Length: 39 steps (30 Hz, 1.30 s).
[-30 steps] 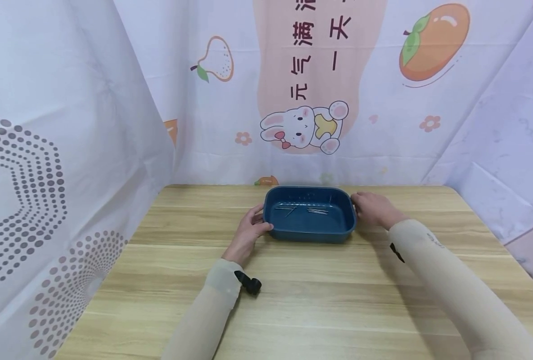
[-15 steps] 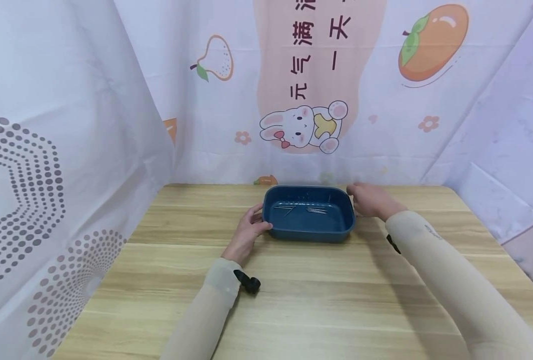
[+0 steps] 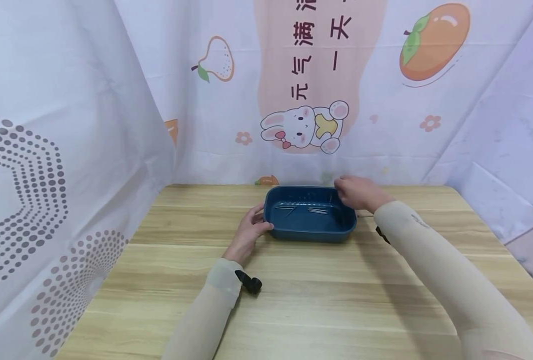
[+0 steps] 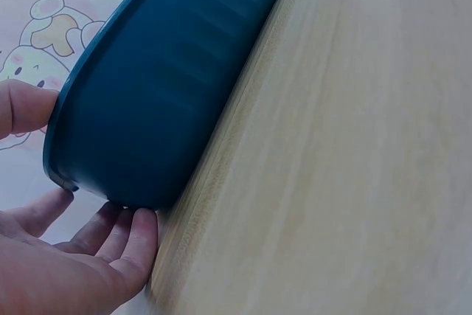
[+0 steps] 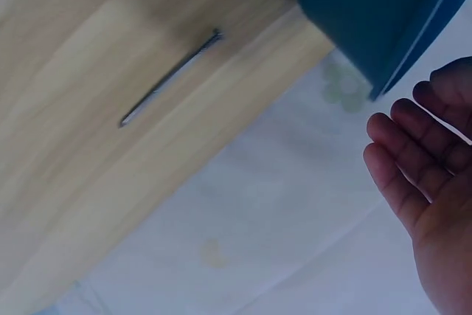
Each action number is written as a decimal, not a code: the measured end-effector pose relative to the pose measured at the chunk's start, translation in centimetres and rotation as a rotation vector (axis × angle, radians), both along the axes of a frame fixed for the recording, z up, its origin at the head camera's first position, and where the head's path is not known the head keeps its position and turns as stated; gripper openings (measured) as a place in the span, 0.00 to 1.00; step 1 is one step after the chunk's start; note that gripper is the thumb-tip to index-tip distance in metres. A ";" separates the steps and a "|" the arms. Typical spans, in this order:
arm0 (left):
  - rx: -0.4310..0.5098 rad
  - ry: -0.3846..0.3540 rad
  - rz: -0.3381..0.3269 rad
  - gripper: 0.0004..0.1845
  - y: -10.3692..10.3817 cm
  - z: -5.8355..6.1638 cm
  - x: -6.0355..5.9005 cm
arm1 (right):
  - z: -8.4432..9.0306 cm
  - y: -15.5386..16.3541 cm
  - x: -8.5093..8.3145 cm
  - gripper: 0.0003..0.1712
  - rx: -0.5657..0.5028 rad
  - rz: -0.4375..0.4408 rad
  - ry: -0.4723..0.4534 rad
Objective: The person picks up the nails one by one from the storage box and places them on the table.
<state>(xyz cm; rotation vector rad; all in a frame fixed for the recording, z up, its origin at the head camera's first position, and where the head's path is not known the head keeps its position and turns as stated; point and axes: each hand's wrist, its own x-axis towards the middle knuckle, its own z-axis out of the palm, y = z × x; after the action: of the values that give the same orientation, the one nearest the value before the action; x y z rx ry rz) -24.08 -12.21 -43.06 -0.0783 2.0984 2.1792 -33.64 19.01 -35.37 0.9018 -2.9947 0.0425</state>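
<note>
A dark blue rectangular tray [image 3: 309,235] stands at the back of the table, with several thin metal nails [image 3: 317,210] in two loose groups on its floor. My left hand [image 3: 245,232] grips its left end; in the left wrist view the thumb [image 4: 26,108] lies at the rim and the fingers [image 4: 136,248] touch the end wall. Over the back right corner is my right hand [image 3: 358,192], fingers bent, a thin upright nail [image 3: 331,198] faintly visible below the fingertips. The right wrist view shows its fingers [image 5: 413,153] beside the tray, the pinch hidden.
One nail [image 5: 169,79] lies on the wooden table [image 3: 316,300] just right of the tray. A printed cloth [image 3: 230,160] hangs right behind the table's back edge, and more cloth [image 3: 91,150] closes off the left side.
My right hand has risen from beside the tray's right end and moved left over its back right corner, uncovering the nail on the table. My left hand and the tray have stayed almost still.
</note>
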 end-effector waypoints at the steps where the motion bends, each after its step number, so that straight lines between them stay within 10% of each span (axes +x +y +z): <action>1: -0.001 0.003 0.002 0.40 0.0 0.0 0.0 | 0.1 -0.3 -0.1 0.05 0.002 0.000 -0.001; 39: 0.000 0.010 0.008 0.40 0.0 0.2 0.1 | 0.2 -10.2 -1.0 0.14 0.161 0.201 -0.072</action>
<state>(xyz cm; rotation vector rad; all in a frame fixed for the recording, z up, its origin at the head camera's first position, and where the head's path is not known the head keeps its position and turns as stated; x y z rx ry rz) -23.93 -12.21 -42.86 -0.0757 2.1072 2.1887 -34.69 8.81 -35.18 1.2414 -2.9945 -0.1704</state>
